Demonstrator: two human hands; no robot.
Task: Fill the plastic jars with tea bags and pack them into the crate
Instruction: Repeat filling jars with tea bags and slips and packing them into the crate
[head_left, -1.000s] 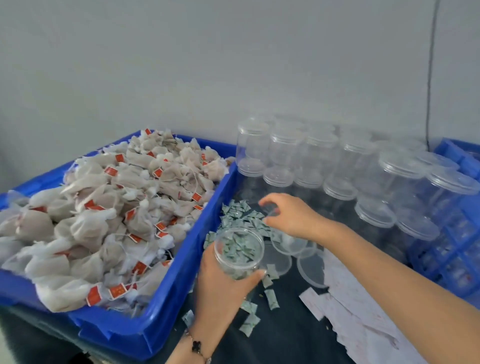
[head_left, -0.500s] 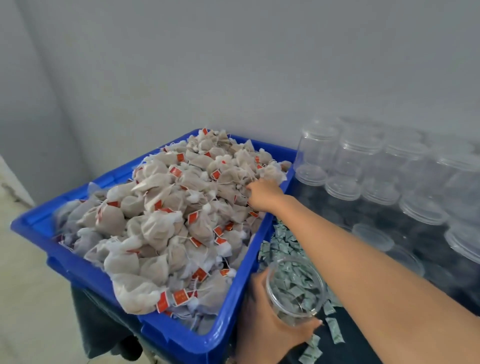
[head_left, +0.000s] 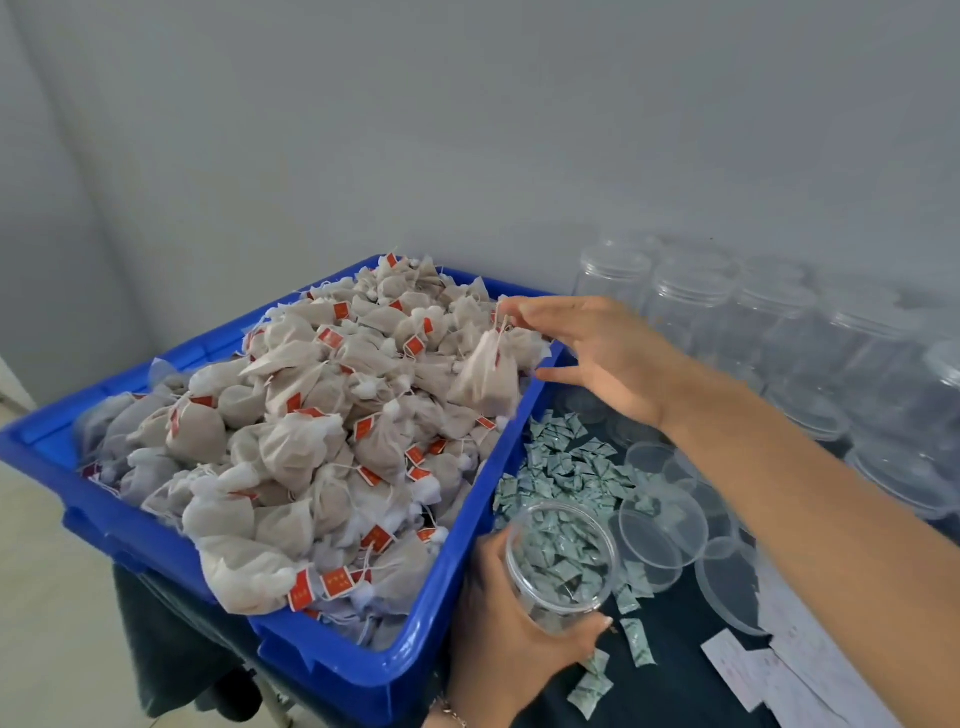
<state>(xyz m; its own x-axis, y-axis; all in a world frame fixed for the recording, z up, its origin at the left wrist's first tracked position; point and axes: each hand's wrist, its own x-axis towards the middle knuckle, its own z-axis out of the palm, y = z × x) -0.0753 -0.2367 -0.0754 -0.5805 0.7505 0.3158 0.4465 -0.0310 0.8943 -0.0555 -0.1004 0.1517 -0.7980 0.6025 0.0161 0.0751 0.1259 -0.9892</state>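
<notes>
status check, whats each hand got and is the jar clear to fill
Left hand grips open jar, nothing in it yet. Right hand pinches one tea bag by its string, above the blue bin. Jar mouth unobstructed.

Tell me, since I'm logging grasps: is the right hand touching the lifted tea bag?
Touching. The head view shows the right hand pinching the string of the tea bag between its fingers; the bag hangs just above the heap.
</notes>
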